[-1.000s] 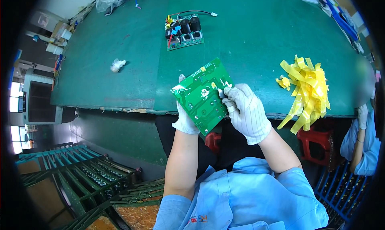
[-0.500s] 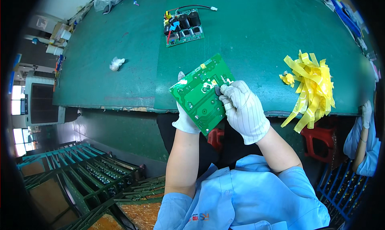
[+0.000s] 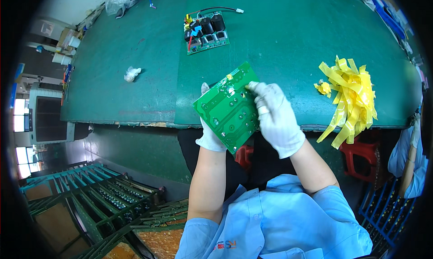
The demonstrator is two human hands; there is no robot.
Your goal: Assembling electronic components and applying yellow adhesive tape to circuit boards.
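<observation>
A green circuit board (image 3: 228, 110) is tilted up in front of me above the table's near edge, its soldered side showing. My left hand (image 3: 210, 139), in a white glove, is closed on its left side; most of those fingers are hidden behind the board. My right hand (image 3: 277, 119), in a striped white glove, has its fingers pinched together over the board's upper right part. What sits in that pinch, if anything, is too small to make out. A small yellow piece (image 3: 229, 77) sticks to the board's upper edge.
On the green table (image 3: 131, 42) a second board (image 3: 206, 32) carries black cylindrical parts and a cable. Yellow tape strips (image 3: 349, 101) hang over the near edge at right. A crumpled white wad (image 3: 131, 74) lies left. A red stool (image 3: 361, 157) stands below, near another person's sleeve (image 3: 403, 150).
My right fingers have moved up slightly across the board, and the small dark piece at their tips no longer shows. The board has turned a little in my left hand.
</observation>
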